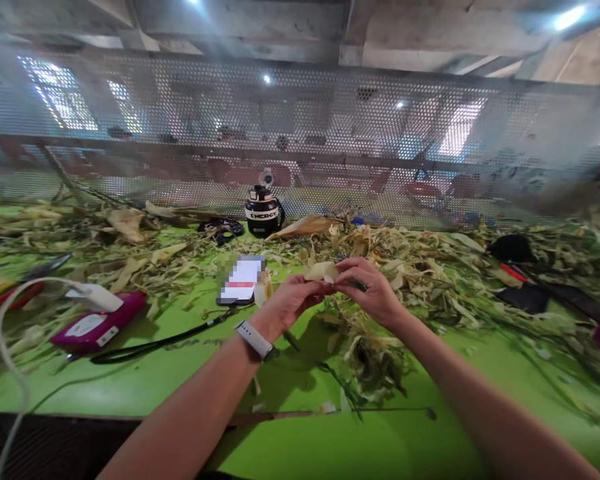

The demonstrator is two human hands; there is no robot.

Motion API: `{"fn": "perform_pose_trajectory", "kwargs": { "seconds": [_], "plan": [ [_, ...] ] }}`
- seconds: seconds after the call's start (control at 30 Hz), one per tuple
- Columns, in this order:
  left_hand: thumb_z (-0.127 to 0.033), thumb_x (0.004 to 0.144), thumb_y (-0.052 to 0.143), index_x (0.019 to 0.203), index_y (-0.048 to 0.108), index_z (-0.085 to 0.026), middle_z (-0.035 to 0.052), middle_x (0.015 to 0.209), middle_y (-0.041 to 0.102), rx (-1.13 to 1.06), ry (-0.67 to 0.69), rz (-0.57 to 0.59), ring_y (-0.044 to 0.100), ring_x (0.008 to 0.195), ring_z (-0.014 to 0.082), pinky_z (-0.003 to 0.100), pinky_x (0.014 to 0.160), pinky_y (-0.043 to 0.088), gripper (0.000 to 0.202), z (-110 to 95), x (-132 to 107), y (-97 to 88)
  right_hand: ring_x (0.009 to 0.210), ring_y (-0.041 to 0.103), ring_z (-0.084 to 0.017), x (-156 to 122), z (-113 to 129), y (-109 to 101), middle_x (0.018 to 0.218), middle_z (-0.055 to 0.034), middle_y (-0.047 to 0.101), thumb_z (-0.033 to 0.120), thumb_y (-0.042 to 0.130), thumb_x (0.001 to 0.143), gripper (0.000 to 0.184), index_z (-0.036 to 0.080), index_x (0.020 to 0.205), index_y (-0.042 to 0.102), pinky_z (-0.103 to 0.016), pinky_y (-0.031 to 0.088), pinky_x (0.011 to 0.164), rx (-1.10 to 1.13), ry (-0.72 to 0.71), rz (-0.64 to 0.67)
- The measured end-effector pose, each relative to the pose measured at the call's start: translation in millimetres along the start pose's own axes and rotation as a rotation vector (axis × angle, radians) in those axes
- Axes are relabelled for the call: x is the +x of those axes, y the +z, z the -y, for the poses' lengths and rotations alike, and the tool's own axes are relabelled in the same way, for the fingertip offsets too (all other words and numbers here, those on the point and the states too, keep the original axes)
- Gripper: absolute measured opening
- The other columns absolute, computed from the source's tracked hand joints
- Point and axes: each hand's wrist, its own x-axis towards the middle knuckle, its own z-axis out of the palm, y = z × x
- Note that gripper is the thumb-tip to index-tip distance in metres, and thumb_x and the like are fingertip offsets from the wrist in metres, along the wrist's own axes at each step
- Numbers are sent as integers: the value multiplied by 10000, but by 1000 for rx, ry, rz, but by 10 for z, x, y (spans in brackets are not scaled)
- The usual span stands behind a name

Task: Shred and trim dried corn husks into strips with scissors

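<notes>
Between my two hands is a pale, curled strip of dried corn husk (321, 271). My left hand (291, 301), with a pale watch on its wrist, pinches the strip from the left. On the other side, the fingers of my right hand (369, 288) are closed on the strip's right end. Under my hands on the green table (290, 440) lies a ruffled, flower-like bundle of husk (375, 360) with thin green strands beside it. A phone (241, 279) with a lit, blurred screen lies just left of my left hand.
Loose husk scraps (420, 267) spread across the back and right. A black jug (263, 212) stands near the perforated metal screen (320, 113). To the left are a purple power bank (100, 323) with a white cable and red-handled scissors (15, 303). A black strap (165, 343) trails from the phone.
</notes>
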Motion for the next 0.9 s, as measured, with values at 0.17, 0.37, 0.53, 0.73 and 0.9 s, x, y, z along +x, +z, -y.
{"fn": "perform_pose_trajectory", "kwargs": {
  "seconds": [0.17,0.37,0.53,0.73,0.9],
  "plan": [
    [-174,555,771,683,707,-144,51,728,694,29,36,13,612,702,105,172,585,424,146,-1,-13,20,927,564,-201,-2,17,20,927,-66,602,275,634,778,78,219,725,626,-374,444,849,2,58,-40],
    [-227,495,813,760,719,-149,44,765,704,140,164,-1,564,636,84,194,615,429,292,-4,-20,59,747,560,-167,-26,39,88,808,-38,590,256,597,738,72,198,744,555,-304,474,660,109,290,-56],
    [-230,501,811,817,701,-140,45,747,701,157,219,22,598,679,111,223,676,453,346,11,-36,70,621,538,-132,-49,13,138,692,3,576,267,594,696,117,196,732,509,-276,456,591,241,450,-43],
    [-269,531,797,826,679,-138,48,782,707,207,247,62,622,722,130,244,723,461,344,26,-36,78,634,565,-129,-13,24,144,691,32,585,281,668,646,399,204,993,488,-271,462,614,406,463,-166],
    [-228,518,799,773,679,-147,29,743,702,201,192,20,613,658,111,207,624,446,293,27,-25,69,595,559,-126,9,44,137,641,42,588,314,685,639,469,189,1046,489,-270,455,596,437,526,-178]
  ]
}}
